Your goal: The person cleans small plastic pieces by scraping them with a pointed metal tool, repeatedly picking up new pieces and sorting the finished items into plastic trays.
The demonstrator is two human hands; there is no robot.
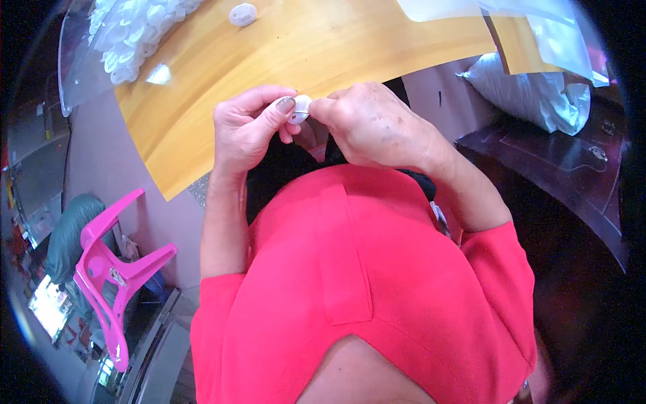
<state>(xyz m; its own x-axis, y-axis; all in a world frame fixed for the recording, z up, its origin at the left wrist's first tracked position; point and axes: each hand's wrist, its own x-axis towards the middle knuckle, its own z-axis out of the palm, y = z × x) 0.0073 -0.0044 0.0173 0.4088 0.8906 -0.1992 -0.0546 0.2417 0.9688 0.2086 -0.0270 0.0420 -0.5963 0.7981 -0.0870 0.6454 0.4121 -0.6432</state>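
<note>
Just off the near edge of the wooden table, my left hand pinches a small white round plastic piece between thumb and fingers. A thin dark line, perhaps a slot or a small pin, crosses the piece. My right hand is closed at the right side of the same piece, its thumb and forefinger pressed together against it. Whether those fingertips also hold something small is hidden. A similar white round piece lies alone on the table farther away.
A heap of white plastic pieces lies on clear sheeting at the far left. Translucent sheets cover the far right of the table. Beyond its right edge sits a stuffed white sack on dark furniture. A pink plastic stool stands at the left.
</note>
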